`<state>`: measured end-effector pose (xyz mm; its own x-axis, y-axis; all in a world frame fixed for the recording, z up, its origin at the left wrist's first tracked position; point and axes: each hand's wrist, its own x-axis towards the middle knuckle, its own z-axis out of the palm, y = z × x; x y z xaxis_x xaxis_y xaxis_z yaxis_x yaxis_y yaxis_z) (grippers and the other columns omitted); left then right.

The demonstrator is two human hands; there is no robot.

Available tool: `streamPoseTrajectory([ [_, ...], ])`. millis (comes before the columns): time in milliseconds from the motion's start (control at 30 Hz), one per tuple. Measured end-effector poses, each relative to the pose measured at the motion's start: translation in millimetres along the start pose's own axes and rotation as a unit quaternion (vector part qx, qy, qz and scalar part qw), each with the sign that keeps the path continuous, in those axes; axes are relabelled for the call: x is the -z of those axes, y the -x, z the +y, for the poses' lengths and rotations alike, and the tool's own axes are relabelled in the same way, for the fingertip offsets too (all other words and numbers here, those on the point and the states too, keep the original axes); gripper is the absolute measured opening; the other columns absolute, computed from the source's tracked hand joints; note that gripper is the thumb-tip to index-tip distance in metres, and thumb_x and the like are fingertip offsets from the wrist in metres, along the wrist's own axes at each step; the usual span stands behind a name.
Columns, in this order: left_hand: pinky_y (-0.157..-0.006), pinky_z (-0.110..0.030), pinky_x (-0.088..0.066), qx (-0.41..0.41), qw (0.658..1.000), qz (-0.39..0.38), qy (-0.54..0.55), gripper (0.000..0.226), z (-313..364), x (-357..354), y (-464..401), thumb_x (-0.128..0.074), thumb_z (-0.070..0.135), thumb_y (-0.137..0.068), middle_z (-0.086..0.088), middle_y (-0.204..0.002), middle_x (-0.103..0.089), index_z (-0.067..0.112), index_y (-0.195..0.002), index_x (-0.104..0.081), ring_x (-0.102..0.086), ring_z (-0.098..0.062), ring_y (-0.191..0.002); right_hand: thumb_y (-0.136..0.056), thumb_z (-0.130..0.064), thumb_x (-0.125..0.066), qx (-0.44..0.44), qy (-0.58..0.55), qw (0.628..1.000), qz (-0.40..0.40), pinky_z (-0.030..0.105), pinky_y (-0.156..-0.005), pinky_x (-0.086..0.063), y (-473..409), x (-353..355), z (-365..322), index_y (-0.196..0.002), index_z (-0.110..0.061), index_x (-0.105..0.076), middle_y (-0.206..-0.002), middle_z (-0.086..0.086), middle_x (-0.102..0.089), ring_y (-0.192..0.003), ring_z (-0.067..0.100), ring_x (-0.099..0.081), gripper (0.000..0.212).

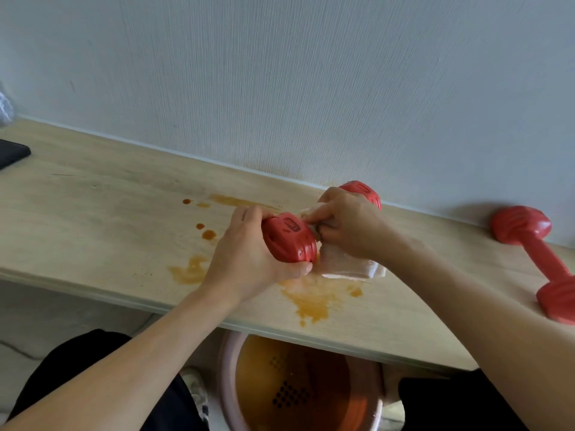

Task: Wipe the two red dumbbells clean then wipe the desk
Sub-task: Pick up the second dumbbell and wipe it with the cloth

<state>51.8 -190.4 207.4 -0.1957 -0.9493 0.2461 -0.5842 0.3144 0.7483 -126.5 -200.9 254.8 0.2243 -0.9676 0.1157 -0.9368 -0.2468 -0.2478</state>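
Nearest to you, below the front edge of the tabletop [93,194], a pink basin [225,384] sits on the floor holding orange-brown liquid. It lies between your knees, which are clad in dark fabric.

On the tabletop, orange-brown spills [314,298] spread close to the front edge, with a second patch to their left and several small drops further back toward the wall.

Your left hand [249,262] is clenched around the near head of the first dumbbell [289,241]; the fingers wrap over its top and the thumb runs beneath it. This dumbbell is held above the spills, near the middle of the tabletop's depth, with its axis running from front-left to back-right. Its far head shows beyond your right hand, close to the back edge.

Your right hand [348,225] is closed on a white cloth [348,265], which is wrapped about the handle of the first dumbbell. The handle itself is hidden by the cloth and fingers. The loose end of the cloth hangs down and touches the tabletop just right of the near head.

The second dumbbell [541,259] lies flat on the tabletop at the right side, well apart from both hands. 1 head rests against the back edge by the wall; the other points toward the front edge, partly cut off by the frame.

At the far left of the tabletop, a dark flat object [12,154] lies partly out of view. I cannot tell what it is.
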Motion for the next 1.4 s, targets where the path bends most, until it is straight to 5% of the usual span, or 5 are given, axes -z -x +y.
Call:
streamPoseTrajectory([
  [200, -0.063, -0.011, -0.038, 0.000, 1.000, -0.005, 0.009, 0.078, 1, -2, -1, -0.084, 0.054, -0.045, 0.007, -0.105, -0.045, 0.021, -0.106, -0.049, -0.048, 0.000, -0.084, -0.092, -0.027, -0.056, -0.081, 0.099, 0.991, 0.039, 0.028, -0.073, -0.037, -11, 6, 23, -0.102, -0.025, -0.073, -0.113, 0.001, -0.059, -0.104, 0.021, -0.056, 0.020],
  [367, -0.072, -0.025, -0.045, 0.010, 1.000, 0.007, -0.008, 0.082, 2, -3, -2, -0.085, 0.052, -0.043, 0.006, -0.106, -0.045, 0.020, -0.109, -0.049, -0.051, -0.011, -0.089, -0.080, -0.015, -0.058, 0.020, 0.028, 0.999, 0.033, 0.038, -0.077, -0.049, 10, -11, -7, -0.101, -0.030, -0.071, -0.103, 0.001, -0.055, -0.094, 0.025, -0.059, 0.029],
  [767, -0.063, -0.012, -0.037, 0.013, 1.000, -0.008, 0.014, 0.082, 2, -3, -4, -0.084, 0.054, -0.044, 0.006, -0.106, -0.046, 0.022, -0.111, -0.048, -0.046, -0.002, -0.085, -0.096, -0.026, -0.048, -0.041, 0.119, 0.991, 0.034, 0.027, -0.073, -0.033, -10, 0, 31, -0.104, -0.021, -0.070, -0.115, 0.000, -0.059, -0.117, 0.015, -0.044, 0.024],
  [1067, -0.072, -0.024, -0.042, 0.080, 0.995, 0.007, 0.062, 0.082, -3, -2, -14, -0.082, 0.056, -0.040, 0.005, -0.106, -0.054, 0.020, -0.108, -0.054, -0.054, -0.014, -0.095, -0.083, -0.011, -0.061, -0.008, -0.055, 0.998, 0.007, 0.019, -0.089, -0.045, -3, -5, -2, -0.111, -0.018, -0.070, -0.110, -0.002, -0.070, -0.106, 0.011, -0.062, 0.030],
  [1400, -0.062, -0.019, -0.042, 0.101, 0.989, -0.037, 0.101, 0.071, -8, -4, -14, -0.074, 0.060, -0.057, 0.004, -0.101, -0.057, 0.018, -0.108, -0.050, -0.056, -0.006, -0.084, -0.090, -0.018, -0.050, -0.068, 0.086, 0.993, 0.034, 0.033, -0.075, -0.044, -30, 4, 24, -0.101, -0.017, -0.072, -0.109, 0.001, -0.065, -0.104, 0.021, -0.055, 0.024],
])
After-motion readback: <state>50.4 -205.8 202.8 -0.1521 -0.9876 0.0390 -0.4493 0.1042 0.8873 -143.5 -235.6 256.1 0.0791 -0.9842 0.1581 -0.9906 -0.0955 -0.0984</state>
